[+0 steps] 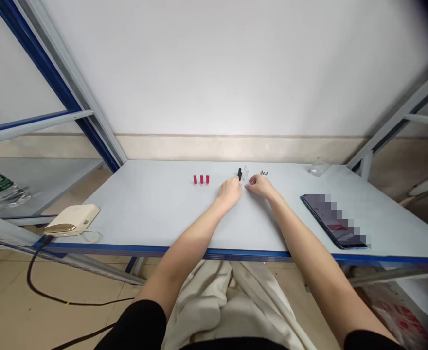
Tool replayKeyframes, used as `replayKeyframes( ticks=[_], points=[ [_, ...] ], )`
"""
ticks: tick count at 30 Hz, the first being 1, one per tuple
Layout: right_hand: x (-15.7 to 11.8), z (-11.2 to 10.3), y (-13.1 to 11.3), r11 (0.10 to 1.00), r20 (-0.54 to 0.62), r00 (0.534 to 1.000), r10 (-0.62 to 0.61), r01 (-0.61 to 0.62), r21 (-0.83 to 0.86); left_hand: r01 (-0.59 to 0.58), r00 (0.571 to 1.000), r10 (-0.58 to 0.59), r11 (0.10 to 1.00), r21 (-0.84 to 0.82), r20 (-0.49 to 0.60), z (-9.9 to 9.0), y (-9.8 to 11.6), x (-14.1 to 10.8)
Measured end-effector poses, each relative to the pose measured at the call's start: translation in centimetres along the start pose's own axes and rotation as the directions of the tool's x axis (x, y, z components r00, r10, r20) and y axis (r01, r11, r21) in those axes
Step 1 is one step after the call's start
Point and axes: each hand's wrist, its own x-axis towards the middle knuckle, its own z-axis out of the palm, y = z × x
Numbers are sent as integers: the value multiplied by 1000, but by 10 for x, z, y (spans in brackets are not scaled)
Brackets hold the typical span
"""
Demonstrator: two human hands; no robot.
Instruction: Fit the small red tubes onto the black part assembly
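My left hand (230,192) rests low over the grey tabletop with its fingers curled; whatever lies inside them is hidden. Just to its right, my right hand (260,185) has thumb and forefinger bent towards each other in a pinch, too small to tell what is between them. Beyond the fingertips are small black pieces (240,173) and thin clear tubes (245,174). Several small dark metallic pieces (264,173) lie behind my right hand. Left of my left hand, three small red cylinders (201,179) stand in a row.
A clear glass (319,167) is at the back right of the tabletop (155,204). A dark tablet or phone (332,221) lies at the right. A cream box (73,218) with a cord sits at the front left corner. Metal frame posts flank both sides.
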Motion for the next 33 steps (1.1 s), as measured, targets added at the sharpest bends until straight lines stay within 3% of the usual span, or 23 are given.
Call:
replayKeyframes(
  ticks=[9, 22, 33],
  points=[
    [12, 12, -2, 999, -29, 999, 25, -24, 44, -164, 980, 160, 986, -28, -119, 16, -12, 8],
    [11, 24, -2, 993, -125, 990, 68, -54, 108, -146, 986, 153, 984, 102, -65, 19, -13, 15],
    [7, 25, -4, 995, -167, 984, 55, -41, 86, -107, 979, 106, 994, 3, -175, 15, -16, 16]
  ],
)
